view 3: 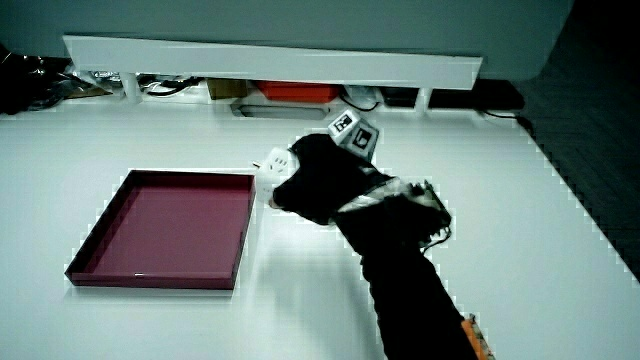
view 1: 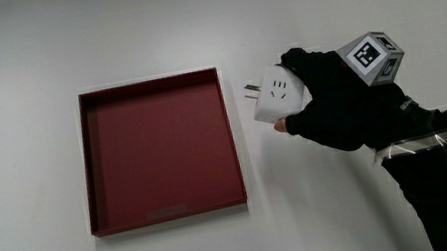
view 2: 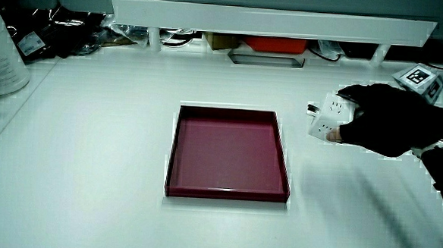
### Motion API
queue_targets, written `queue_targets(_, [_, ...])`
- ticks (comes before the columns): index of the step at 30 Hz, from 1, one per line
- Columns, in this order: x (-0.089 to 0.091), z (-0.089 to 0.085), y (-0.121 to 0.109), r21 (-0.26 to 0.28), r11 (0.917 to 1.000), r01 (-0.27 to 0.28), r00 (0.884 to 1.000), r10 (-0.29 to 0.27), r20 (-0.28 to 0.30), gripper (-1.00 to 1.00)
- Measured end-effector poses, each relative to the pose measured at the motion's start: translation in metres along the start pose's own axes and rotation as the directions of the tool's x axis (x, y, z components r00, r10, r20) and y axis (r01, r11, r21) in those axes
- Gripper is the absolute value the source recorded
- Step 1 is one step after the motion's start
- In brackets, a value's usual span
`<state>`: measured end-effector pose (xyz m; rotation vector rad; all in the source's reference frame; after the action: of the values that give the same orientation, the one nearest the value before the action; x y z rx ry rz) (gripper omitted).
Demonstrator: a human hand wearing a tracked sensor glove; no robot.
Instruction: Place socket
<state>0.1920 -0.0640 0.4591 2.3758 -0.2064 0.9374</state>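
A white cube socket (view 1: 276, 96) with plug prongs pointing toward the tray is held in the hand (view 1: 330, 102). The black-gloved fingers are curled around it, and the patterned cube (view 1: 371, 58) rides on the hand's back. A shallow dark red square tray (view 1: 94, 167) lies on the white table with nothing in it. The socket hangs just beside the tray's edge, outside it. Both side views show the socket (view 2: 330, 117) (view 3: 276, 166) in the hand (view 2: 385, 117) (view 3: 320, 180) beside the tray (view 2: 172, 163) (view 3: 240, 245), raised a little above the table.
A low white partition (view 2: 272, 20) (view 3: 270, 58) runs along the table's edge farthest from the person, with cables and an orange item (view 2: 275, 45) under it. A white bottle (view 2: 1, 52) stands at a table corner. The forearm (view 1: 442, 188) reaches in from the person's side.
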Motion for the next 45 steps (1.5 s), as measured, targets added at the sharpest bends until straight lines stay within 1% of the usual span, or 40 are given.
queue_targets(2, [0.012, -0.003, 0.005, -0.020, 0.9994, 0.028, 1.000, -0.028, -0.011, 0.00])
queue_targets(3, [0.013, -0.004, 0.006, -0.021, 0.9992, 0.033, 0.999, -0.033, -0.023, 0.00])
queue_targets(4, [0.016, -0.005, 0.007, -0.020, 0.9985, 0.051, 0.998, -0.051, -0.027, 0.00])
queue_targets(6, [0.022, -0.009, 0.010, -0.024, 0.9976, 0.065, 0.997, -0.066, -0.030, 0.00])
queue_targets(7, [0.029, -0.013, 0.013, -0.032, 0.9963, 0.080, 0.997, -0.081, -0.022, 0.00])
queue_targets(8, [0.029, -0.015, 0.014, -0.044, 0.9956, 0.083, 0.996, -0.084, -0.032, 0.00])
queue_targets(9, [0.033, -0.018, 0.016, -0.135, 0.9839, 0.117, 0.989, -0.127, -0.074, 0.00])
queue_targets(10, [0.036, -0.020, 0.018, -0.067, 0.9917, 0.109, 0.993, -0.112, -0.042, 0.00])
queue_targets(11, [0.037, -0.022, 0.018, -0.074, 0.9910, 0.112, 0.993, -0.114, -0.037, 0.00])
queue_targets(12, [0.042, -0.025, 0.020, -0.081, 0.9883, 0.129, 0.991, -0.132, -0.030, 0.00])
queue_targets(14, [0.048, -0.030, 0.022, -0.084, 0.9864, 0.141, 0.989, -0.145, -0.036, 0.00])
queue_targets(17, [0.053, -0.034, 0.024, -0.092, 0.9842, 0.152, 0.987, -0.155, -0.031, 0.00])
queue_targets(19, [0.057, -0.035, 0.025, -0.102, 0.9821, 0.158, 0.985, -0.164, -0.052, 0.00])
queue_targets(20, [0.055, -0.034, 0.024, -0.095, 0.9834, 0.155, 0.985, -0.161, -0.058, 0.00])
queue_targets(21, [0.059, -0.035, 0.026, -0.103, 0.9821, 0.157, 0.985, -0.164, -0.056, 0.00])
queue_targets(23, [0.055, -0.035, 0.026, -0.112, 0.9807, 0.160, 0.985, -0.167, -0.052, 0.00])
queue_targets(25, [0.055, -0.035, 0.026, -0.110, 0.9810, 0.160, 0.984, -0.167, -0.055, 0.00])
queue_targets(26, [0.058, -0.036, 0.027, -0.110, 0.9790, 0.172, 0.983, -0.178, -0.046, 0.00])
queue_targets(27, [0.057, -0.036, 0.026, -0.107, 0.9801, 0.167, 0.984, -0.173, -0.049, 0.00])
queue_targets(28, [0.055, -0.035, 0.026, -0.110, 0.9806, 0.162, 0.984, -0.169, -0.052, -0.04])
queue_targets(31, [0.060, -0.037, 0.027, -0.115, 0.9786, 0.171, 0.983, -0.177, -0.049, -0.15])
queue_targets(32, [0.057, -0.036, 0.026, -0.119, 0.9784, 0.169, 0.983, -0.177, -0.059, -0.19])
queue_targets(33, [0.058, -0.036, 0.026, -0.110, 0.9790, 0.171, 0.982, -0.178, -0.059, -0.23])
queue_targets(34, [0.059, -0.037, 0.026, -0.123, 0.9771, 0.174, 0.981, -0.182, -0.060, -0.27])
queue_targets(35, [0.058, -0.037, 0.025, -0.119, 0.9779, 0.172, 0.981, -0.181, -0.065, -0.31])
queue_targets(36, [0.060, -0.038, 0.025, -0.128, 0.9773, 0.169, 0.982, -0.178, -0.068, -0.35])
queue_targets(37, [0.062, -0.038, 0.026, -0.125, 0.9772, 0.171, 0.981, -0.181, -0.070, -0.38])
queue_targets(38, [0.061, -0.038, 0.025, -0.128, 0.9776, 0.167, 0.982, -0.177, -0.070, -0.42])
queue_targets(39, [0.063, -0.038, 0.025, -0.140, 0.9754, 0.170, 0.981, -0.181, -0.073, -0.46])
queue_targets(40, [0.064, -0.037, 0.025, -0.138, 0.9765, 0.165, 0.981, -0.177, -0.079, -0.50])
queue_targets(43, [0.065, -0.033, 0.022, -0.133, 0.9774, 0.164, 0.983, -0.174, -0.062, -0.62])
queue_targets(44, [0.061, -0.029, 0.020, -0.119, 0.9812, 0.152, 0.985, -0.159, -0.059, -0.65])
queue_targets(45, [0.059, -0.026, 0.017, -0.123, 0.9827, 0.138, 0.988, -0.145, -0.055, -0.69])
